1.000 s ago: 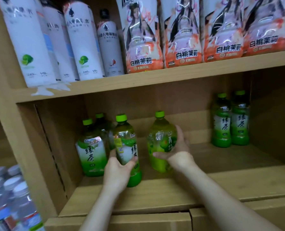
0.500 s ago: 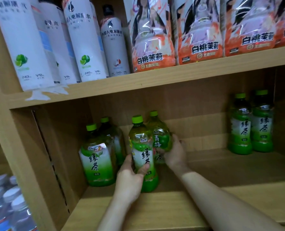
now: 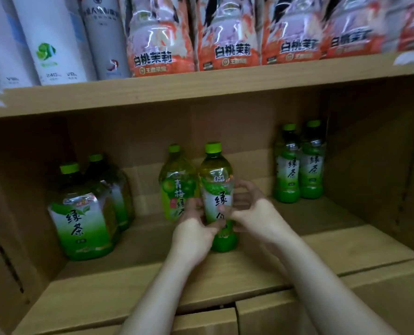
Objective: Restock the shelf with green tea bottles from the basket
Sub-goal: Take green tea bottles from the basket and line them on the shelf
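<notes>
Left hand point(image 3: 194, 234) and right hand point(image 3: 258, 215) both wrap green tea bottle point(image 3: 216, 176), steadying it upright, label forward, on shelf point(image 3: 346, 245).

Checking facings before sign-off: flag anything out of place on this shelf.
The plum-label bottle, left of and behind the held green tea bottle, reads 青梅 where the others read 绿茶: probably a stray flavour.

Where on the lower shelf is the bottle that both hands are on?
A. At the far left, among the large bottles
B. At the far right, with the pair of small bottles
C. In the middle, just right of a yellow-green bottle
C: the left hand and the right hand hold the green tea bottle mid-shelf, just right of the yellow-green bottle.
</notes>
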Available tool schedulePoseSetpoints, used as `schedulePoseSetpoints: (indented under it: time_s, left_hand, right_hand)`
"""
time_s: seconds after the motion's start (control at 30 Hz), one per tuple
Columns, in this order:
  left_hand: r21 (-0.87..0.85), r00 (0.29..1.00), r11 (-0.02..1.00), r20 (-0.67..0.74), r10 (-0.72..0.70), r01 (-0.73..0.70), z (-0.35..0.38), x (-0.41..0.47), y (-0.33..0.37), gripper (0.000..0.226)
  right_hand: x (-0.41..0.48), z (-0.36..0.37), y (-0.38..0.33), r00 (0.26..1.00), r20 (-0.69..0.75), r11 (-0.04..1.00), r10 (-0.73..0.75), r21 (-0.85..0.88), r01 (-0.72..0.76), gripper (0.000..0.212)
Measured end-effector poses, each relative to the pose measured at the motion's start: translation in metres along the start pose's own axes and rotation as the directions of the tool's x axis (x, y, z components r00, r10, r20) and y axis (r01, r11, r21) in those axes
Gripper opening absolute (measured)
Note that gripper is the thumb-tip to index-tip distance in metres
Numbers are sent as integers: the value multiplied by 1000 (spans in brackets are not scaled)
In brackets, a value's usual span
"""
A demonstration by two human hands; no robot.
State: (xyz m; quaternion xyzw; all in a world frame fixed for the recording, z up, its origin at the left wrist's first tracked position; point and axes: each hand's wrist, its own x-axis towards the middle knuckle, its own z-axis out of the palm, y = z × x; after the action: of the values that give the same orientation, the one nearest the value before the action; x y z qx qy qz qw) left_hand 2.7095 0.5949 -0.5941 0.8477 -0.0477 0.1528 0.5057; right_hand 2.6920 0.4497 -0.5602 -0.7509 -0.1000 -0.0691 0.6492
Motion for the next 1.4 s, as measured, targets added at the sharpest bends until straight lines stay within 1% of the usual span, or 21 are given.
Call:
schedulePoseSetpoints:
  time_s: [0.07, 0.13, 0.2, 0.23, 0.33, 0.4, 0.43, 0.47, 0.53, 0.6, 0.7, 0.77, 0.93, 1.07, 1.17, 1.23, 1.3, 1.37, 1.4]
  left_hand:
    - [42, 994, 997, 93, 54, -58, 29, -6, 12, 50]
    - [101, 975, 988, 202, 91, -113, 59, -13, 28, 56]
    - [172, 965, 976, 246, 92, -136, 84, -18, 45, 61]
    - [163, 966, 977, 238, 96, -138, 95, -19, 52, 62]
    - [17, 966, 990, 225, 130, -137, 125, -14, 71, 66]
    - [-37, 943, 988, 295, 152, -148, 144, -10, 80, 69]
    - [-52, 933, 989, 327, 149, -139, 153, -8, 83, 67]
    - [-71, 928, 990, 346, 137, -120, 161, -5, 84, 64]
    - [-118, 928, 992, 363, 88, -48, 178, 2, 85, 59]
    - [-152, 937, 988, 346, 58, -5, 194, 11, 90, 58]
    - [-200, 945, 979, 326, 31, 37, 212, 25, 102, 51]
    - [-180, 944, 983, 328, 35, 27, 221, 30, 106, 52]
    - [-68, 928, 996, 365, 80, -59, 240, 38, 107, 64]
    - [4, 901, 992, 419, 112, -125, 242, 36, 114, 70]
    - [-12, 889, 996, 449, 87, -91, 226, 26, 119, 74]
    - [-41, 905, 995, 412, 103, -94, 201, 16, 116, 67]
    - [-37, 927, 984, 330, 176, -174, 168, 5, 105, 46]
    - [-10, 938, 968, 242, 247, -253, 135, -10, 93, 25]
    - [-7, 939, 962, 215, 270, -275, 120, -19, 88, 19]
  right_hand:
    - [-7, -24, 9, 985, -170, 1000, -14, 0, 14, 44]
    - [-15, -53, 14, 963, -268, 1000, -23, -20, 18, 38]
    - [-19, -80, 19, 935, -352, 998, -46, -62, 26, 37]
    - [-20, -91, 22, 919, -391, 997, -52, -79, 22, 37]
    - [-18, -120, 28, 847, -524, 988, -84, -157, 1, 36]
    - [-16, -137, 31, 789, -604, 978, -114, -207, -17, 35]
    - [-15, -145, 33, 773, -623, 973, -118, -227, -34, 36]
    - [-15, -151, 35, 773, -625, 969, -112, -243, -56, 40]
    - [-13, -157, 41, 796, -599, 963, -81, -254, -93, 46]
    - [-11, -159, 46, 809, -584, 961, -65, -256, -108, 47]
    - [-5, -168, 52, 792, -606, 957, -71, -265, -117, 47]
    - [-2, -176, 55, 798, -599, 958, -69, -264, -115, 48]
    - [0, -186, 55, 903, -429, 977, 8, -187, -98, 57]
    - [2, -198, 54, 933, -355, 986, 51, -130, -104, 63]
    - [-3, -198, 54, 953, -296, 974, 61, -191, -121, 69]
    - [-8, -194, 50, 948, -316, 964, 33, -239, -113, 67]
    - [-19, -190, 45, 933, -360, 957, 1, -272, -106, 59]
    - [-36, -182, 38, 936, -352, 955, -14, -282, -92, 46]
    - [-49, -177, 31, 950, -311, 957, -24, -283, -69, 36]
